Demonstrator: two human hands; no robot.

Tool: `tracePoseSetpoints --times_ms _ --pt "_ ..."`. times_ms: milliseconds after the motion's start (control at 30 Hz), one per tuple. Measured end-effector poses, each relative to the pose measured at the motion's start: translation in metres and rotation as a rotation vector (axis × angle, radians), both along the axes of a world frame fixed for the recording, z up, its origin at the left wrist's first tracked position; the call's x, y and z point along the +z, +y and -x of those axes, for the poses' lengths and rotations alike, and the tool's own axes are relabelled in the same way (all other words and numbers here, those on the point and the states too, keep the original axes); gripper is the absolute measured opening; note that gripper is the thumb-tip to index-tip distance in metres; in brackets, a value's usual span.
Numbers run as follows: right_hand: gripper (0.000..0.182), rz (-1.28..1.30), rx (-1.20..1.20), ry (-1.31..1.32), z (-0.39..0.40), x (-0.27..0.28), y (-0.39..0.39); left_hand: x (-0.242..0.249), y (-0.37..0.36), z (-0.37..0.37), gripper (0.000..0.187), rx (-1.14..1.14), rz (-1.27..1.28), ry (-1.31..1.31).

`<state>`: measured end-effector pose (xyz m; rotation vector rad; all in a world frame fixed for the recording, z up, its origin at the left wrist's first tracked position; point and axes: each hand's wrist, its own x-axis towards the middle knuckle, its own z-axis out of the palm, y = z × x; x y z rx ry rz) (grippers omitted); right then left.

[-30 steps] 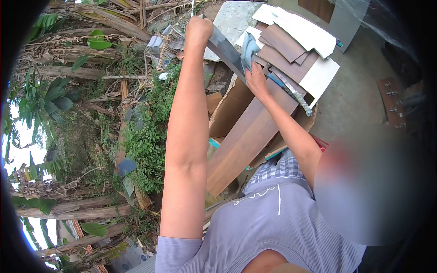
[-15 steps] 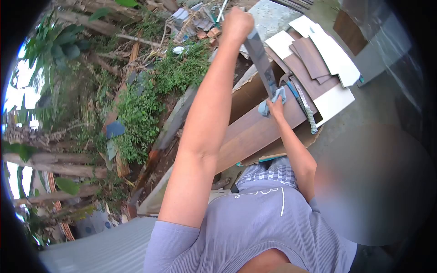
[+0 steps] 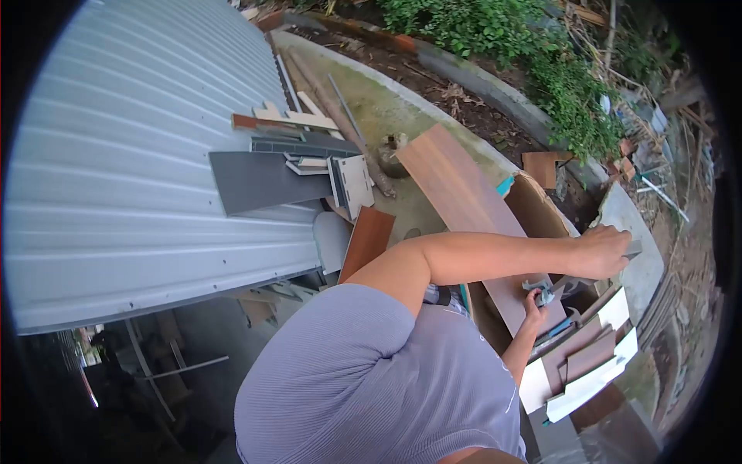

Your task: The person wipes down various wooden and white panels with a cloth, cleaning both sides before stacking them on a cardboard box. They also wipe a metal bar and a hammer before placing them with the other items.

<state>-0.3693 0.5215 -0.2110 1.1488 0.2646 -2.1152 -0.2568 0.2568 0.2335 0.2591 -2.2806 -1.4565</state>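
Your left hand [image 3: 599,254] is gripping the grey strip [image 3: 634,249], which is running toward your right hand [image 3: 533,311]; that one is pinching a cloth [image 3: 546,295], best with fingertips staying behind its folds (edges may be sharp).

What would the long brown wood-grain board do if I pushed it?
The board would probably be stiff: it looks straight, with no sag. Being long, it might feel awkward. Pressing the end that juts past the brown cardboard box could tip it.

Outdoor yard [image 3: 413,114]: wood bds [image 3: 456,178], corrug. metal sheeting [image 3: 139,155] & shrubs [image 3: 502,31].
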Motion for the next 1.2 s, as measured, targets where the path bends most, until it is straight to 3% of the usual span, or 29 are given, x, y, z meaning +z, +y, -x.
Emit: tracePoseSetpoints --times_ms 33,100,133,167,233,333,367,533,667,767,933,1133,1200 --pt "0.028 0.034 0.019 -0.007 0.003 -0.012 -0.004 0.005 -0.018 -0.029 0.03 0.053 -0.051 -0.036" --pt "0.028 -0.118 0.138 0.091 -0.032 0.061 0.004 0.013 -0.052 -0.09 0.034 0.175 -0.131 -0.073" --pt "0.027 -0.256 0.222 0.197 -0.04 0.107 -0.075 0.014 -0.069 -0.118 0.035 0.252 -0.16 -0.075" --pt "0.028 -0.302 0.283 0.316 -0.053 0.123 -0.094 0.01 -0.085 -0.146 0.033 0.34 -0.182 -0.084" --pt "0.028 -0.284 0.398 0.441 -0.085 0.155 -0.134 0.002 -0.116 -0.206 0.028 0.432 -0.497 0.003" --pt "0.029 -0.235 0.622 0.577 -0.119 0.185 -0.18 0.042 -0.149 -0.296 0.021 0.72 -0.622 0.107" --pt "0.027 -0.296 0.659 0.565 -0.129 0.196 -0.195 0.055 -0.156 -0.323 0.03 0.798 -0.674 0.136" --pt "0.023 -0.378 0.636 0.517 -0.134 0.177 -0.197 0.078 -0.18 -0.413 0.031 1.223 -0.418 0.117" --pt "0.023 -0.444 0.58 0.488 -0.125 0.155 -0.168 0.07 -0.205 -0.457 0.035 1.355 -0.323 0.036" --pt "0.024 -0.527 0.595 0.506 -0.123 0.155 -0.149 0.053 -0.22 -0.471 0.027 1.461 -0.243 -0.07" --pt "0.022 -0.605 0.553 0.526 -0.127 0.169 -0.144 -0.046 -0.251 -0.501 0.027 1.504 -0.192 -0.306" --pt "0.024 -0.721 0.667 0.568 -0.152 0.196 -0.155 -0.239 -0.261 -0.501 0.03 1.656 -0.065 -0.464" --pt "0.032 -0.76 0.705 0.565 -0.156 0.201 -0.153 -0.279 -0.256 -0.49 0.032 1.656 -0.124 -0.516"
